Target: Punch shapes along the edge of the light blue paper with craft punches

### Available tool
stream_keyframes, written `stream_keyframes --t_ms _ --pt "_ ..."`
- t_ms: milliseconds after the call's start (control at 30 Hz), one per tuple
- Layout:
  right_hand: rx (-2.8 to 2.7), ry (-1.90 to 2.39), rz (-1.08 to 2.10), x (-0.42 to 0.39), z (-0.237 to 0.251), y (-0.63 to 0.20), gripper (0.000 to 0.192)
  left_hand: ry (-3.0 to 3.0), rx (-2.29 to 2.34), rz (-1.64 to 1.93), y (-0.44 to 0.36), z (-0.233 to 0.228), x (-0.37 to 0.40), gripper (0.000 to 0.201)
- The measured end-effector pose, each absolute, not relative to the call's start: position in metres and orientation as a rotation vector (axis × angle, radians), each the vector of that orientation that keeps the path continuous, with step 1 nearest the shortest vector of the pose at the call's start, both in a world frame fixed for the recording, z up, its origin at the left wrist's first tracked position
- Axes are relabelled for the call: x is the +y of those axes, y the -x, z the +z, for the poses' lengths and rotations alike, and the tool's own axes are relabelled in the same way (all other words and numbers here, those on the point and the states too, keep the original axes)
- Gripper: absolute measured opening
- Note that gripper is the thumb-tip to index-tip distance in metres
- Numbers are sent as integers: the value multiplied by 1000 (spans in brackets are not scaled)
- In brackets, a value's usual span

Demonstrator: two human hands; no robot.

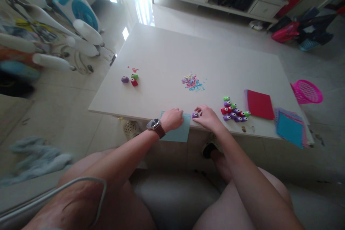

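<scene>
My right hand [206,116] is closed round a small purple paper punch [195,115] with a round eye on it, at the table's front edge. Beside it lies a light blue sheet of paper [176,133], which juts out over that edge. My left hand [172,118], with a watch at the wrist, rests on this sheet with its fingers curled and closed on it; the fingertips are partly hidden. To the right of my hands, several purple, green and red punches [234,111] stand in a cluster. Small coloured paper bits [193,82] lie heaped beyond my hands.
At the table's left are a few more punches [134,82] with red paper bits [134,70]. A red-topped paper stack [260,104] and blue sheets [289,128] lie at the right. A pink basket [308,91] stands past the right edge. A white cable [81,179] crosses my left arm.
</scene>
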State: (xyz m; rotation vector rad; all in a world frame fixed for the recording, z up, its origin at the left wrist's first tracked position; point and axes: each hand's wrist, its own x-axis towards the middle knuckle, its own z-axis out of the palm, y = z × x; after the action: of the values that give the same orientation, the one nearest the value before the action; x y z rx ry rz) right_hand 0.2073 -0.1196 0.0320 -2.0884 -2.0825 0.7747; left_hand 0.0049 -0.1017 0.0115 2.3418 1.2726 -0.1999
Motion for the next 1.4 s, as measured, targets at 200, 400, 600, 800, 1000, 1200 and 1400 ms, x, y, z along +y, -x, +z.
stream_keyframes --t_ms 200,400,600,800,1000,1200,1400 --pt "-2176 2137 665 -123 22 -214 19 -2373 1239 -203 -2 18 -105 23" --pt "-2182 2208 608 -122 30 -224 27 -2373 1236 -221 -2 19 -106 22" --pt "-2044 2206 852 -123 41 -205 34 -2360 1236 -200 -2 17 -105 22" --pt "-1935 2220 981 -122 37 -203 33 -2352 1241 -191 -2 16 -104 19" --pt "-1842 2186 721 -119 33 -206 58 -2344 1243 -190 -2 16 -104 19" --pt "-2022 2160 663 -120 24 -216 40 -2351 1238 -178 -2 14 -103 19" --pt "-2192 2172 624 -124 16 -223 32 -2341 1262 -142 -4 11 -101 21"
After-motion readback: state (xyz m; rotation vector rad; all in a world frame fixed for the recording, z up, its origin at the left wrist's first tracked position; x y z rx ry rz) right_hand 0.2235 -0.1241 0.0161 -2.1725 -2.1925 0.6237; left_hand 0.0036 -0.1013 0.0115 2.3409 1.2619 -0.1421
